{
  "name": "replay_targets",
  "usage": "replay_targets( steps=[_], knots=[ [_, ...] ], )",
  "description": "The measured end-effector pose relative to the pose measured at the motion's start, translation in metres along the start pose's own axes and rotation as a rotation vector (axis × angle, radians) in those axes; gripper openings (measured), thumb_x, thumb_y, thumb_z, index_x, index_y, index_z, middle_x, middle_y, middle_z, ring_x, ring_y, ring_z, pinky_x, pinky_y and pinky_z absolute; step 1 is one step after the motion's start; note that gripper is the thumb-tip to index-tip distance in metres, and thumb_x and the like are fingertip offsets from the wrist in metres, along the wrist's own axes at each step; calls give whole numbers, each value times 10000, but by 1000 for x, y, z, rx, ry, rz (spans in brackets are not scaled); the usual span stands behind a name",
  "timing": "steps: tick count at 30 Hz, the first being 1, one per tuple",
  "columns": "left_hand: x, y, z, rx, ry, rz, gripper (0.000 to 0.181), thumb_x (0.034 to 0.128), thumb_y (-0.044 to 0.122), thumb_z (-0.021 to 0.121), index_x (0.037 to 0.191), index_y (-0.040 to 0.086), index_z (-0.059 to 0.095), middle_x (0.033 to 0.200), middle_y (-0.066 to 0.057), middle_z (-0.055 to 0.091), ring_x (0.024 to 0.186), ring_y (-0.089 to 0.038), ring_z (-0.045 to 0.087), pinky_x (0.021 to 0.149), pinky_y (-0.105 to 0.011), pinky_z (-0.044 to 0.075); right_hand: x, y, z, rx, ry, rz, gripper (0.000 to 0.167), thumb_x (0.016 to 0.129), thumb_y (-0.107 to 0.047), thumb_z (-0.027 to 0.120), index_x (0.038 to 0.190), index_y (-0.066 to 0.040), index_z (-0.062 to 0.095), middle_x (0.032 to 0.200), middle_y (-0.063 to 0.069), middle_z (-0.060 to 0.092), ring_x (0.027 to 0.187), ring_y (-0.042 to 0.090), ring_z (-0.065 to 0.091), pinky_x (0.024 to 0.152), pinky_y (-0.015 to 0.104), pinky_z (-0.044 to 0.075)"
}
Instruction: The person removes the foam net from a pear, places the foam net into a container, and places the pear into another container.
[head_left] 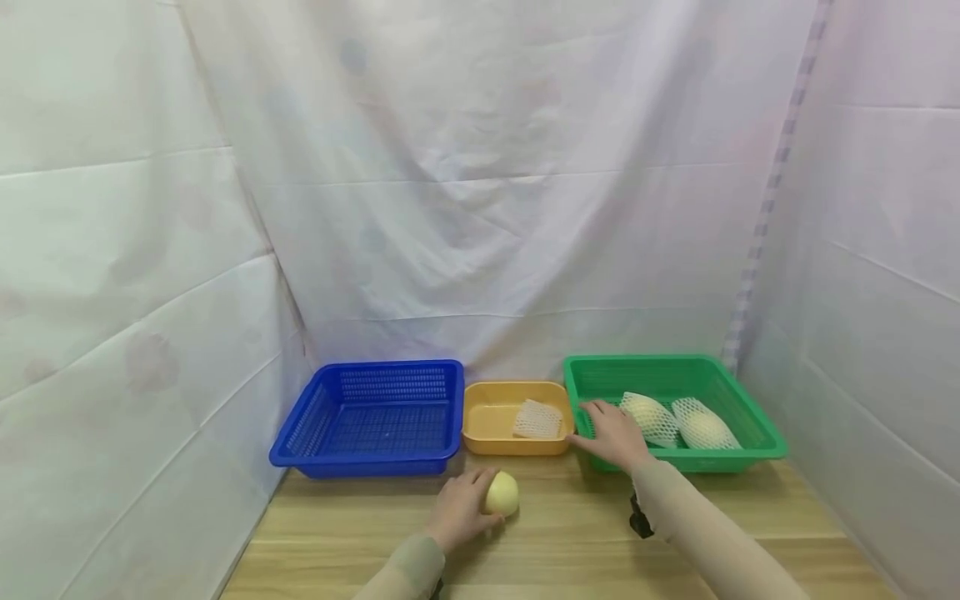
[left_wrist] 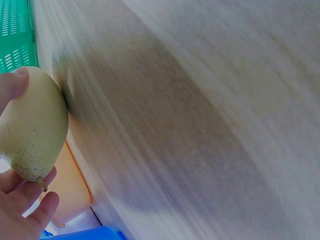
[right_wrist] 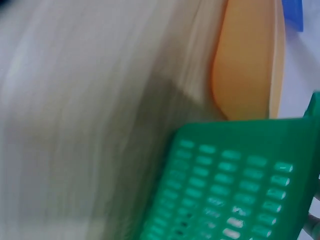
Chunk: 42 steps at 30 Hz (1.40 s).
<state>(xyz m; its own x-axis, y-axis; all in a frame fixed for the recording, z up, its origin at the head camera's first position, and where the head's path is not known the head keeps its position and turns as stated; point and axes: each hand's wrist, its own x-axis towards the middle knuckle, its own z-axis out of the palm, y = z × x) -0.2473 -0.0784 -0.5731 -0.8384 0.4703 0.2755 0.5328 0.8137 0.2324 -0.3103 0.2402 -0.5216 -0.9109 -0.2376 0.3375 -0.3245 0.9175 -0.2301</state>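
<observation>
Within left hand, smooth, speckled, oval fruit

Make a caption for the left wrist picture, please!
Left hand gripping a pale yellow, oval, speckled fruit; green perforated plastic basket beyond.

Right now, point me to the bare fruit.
Head view: low, just right of centre, the fruit is in the left hand, in front of the yellow tub.

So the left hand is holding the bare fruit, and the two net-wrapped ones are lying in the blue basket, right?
Not quite: the two net-wrapped fruits lie in the green basket, not the blue basket, as the head view shows. The left hand is indeed holding the bare fruit.
</observation>
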Motion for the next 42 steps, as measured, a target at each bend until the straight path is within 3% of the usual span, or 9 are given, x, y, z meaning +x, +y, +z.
replay_targets(
  steps=[13,31,37,42],
  knots=[
    [0,-2,2,-10,10,2,788,703,458,832,1364,159,524,1251,-94,603,1082,-281,598,902,-484,468,-30,10,7,-68,3,6,683,842,-615,626,1258,-73,618,1228,150,600,1129,364,551,915,599,391],
    [0,-2,2,-58,-14,-46,793,710,459,824,1381,179,507,1281,-81,589,1110,-277,582,922,-481,450,-49,4,16,-175,42,-15,566,860,-578,629,1186,-117,665,1175,132,625,1076,349,561,816,556,413],
    [-2,-2,3,-84,-29,-63,789,717,447,820,1385,177,498,1297,-97,574,1127,-304,574,961,-566,416,-51,0,19,-184,79,7,500,880,-552,621,1165,-144,674,1068,93,644,965,316,557,734,495,381],
    [-1,0,0,-72,-19,-55,787,716,442,824,1384,180,502,1284,-83,583,1116,-280,579,948,-516,437,-52,3,24,-217,107,20,443,899,-521,615,1135,-151,675,988,78,635,844,294,536,675,450,358]
  ],
)
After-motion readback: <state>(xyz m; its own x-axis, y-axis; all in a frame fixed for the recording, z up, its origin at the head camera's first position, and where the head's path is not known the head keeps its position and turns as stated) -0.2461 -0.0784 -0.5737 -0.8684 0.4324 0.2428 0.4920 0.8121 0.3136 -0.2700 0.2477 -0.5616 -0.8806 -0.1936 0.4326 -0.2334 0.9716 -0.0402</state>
